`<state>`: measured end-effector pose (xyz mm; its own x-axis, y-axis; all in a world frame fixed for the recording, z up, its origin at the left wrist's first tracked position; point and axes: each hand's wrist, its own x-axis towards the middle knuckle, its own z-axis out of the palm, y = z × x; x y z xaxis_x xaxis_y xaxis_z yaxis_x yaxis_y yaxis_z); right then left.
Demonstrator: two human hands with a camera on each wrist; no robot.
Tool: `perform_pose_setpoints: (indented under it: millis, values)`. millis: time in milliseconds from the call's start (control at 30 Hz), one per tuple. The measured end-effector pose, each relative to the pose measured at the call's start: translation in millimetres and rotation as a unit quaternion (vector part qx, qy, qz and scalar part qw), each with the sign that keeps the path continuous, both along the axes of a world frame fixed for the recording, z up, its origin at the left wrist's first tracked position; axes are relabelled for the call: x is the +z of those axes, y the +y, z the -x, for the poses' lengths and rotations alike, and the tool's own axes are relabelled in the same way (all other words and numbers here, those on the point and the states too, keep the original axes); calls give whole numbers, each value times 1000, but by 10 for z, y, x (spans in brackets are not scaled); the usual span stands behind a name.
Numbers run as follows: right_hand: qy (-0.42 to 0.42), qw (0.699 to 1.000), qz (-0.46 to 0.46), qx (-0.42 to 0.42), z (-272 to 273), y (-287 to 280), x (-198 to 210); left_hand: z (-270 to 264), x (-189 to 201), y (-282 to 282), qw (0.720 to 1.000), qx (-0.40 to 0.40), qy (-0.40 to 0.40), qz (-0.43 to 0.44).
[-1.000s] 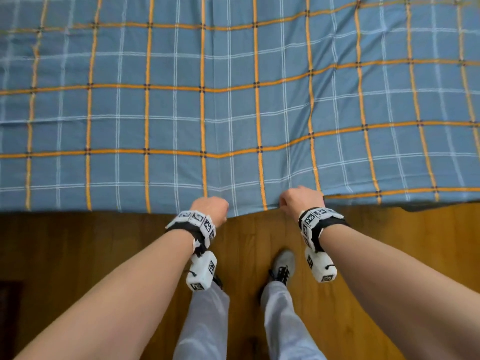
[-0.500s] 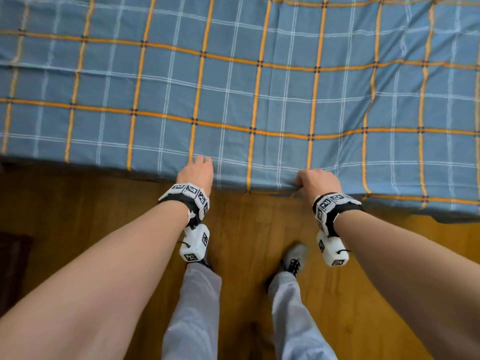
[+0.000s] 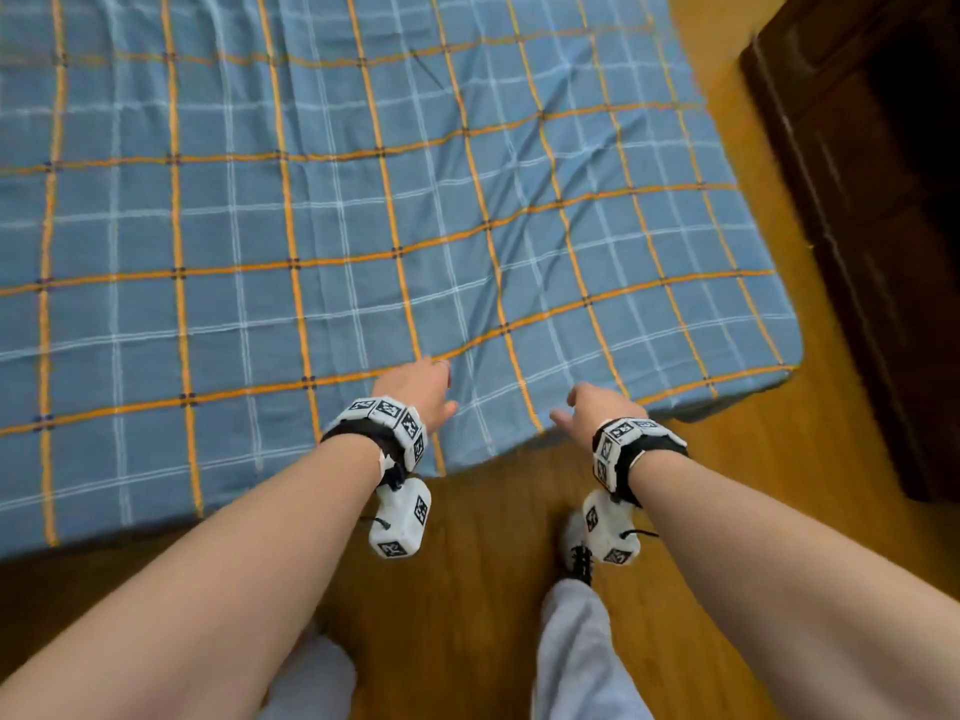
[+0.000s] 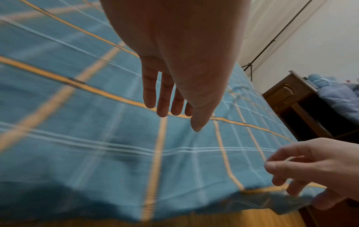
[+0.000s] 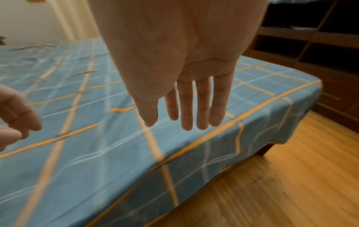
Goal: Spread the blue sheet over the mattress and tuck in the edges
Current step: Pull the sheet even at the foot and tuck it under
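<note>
The blue sheet with orange and white check lines lies spread over the mattress, which it hides completely. It hangs over the near edge and wraps the near right corner. My left hand hovers over the sheet just inside the near edge, with its fingers straight and holding nothing. My right hand is a little to the right, above the edge. Its fingers hang straight and apart from the cloth. A few creases run across the sheet toward the right corner.
A dark wooden cabinet stands close to the bed's right side, leaving a narrow strip of wooden floor. My legs and a shoe are at the bed's near edge. A blue bundle lies on the cabinet.
Both hands have let go of the sheet's near edge and opened, moving up over the sheet. The view has swung toward the bed's near right corner.
</note>
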<state>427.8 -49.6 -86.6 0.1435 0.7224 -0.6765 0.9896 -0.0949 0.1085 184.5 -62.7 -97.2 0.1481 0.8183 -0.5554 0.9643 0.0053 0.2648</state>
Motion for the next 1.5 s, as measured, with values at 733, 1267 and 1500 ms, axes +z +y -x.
perform_pose_setpoints:
  millis: [733,1267,1500]
  values:
    - [85,996,-13,-1,-3241,1079,-688,-3440,-495,1266,986,-50,130,95]
    - [33,996,-14,-88,-4465,1822,-693,-4973,-547,2135,988,-91,93,82]
    - [69,984,45,-156,-5048,1652,-882,-5537,-615,2088,993,-109,39,20]
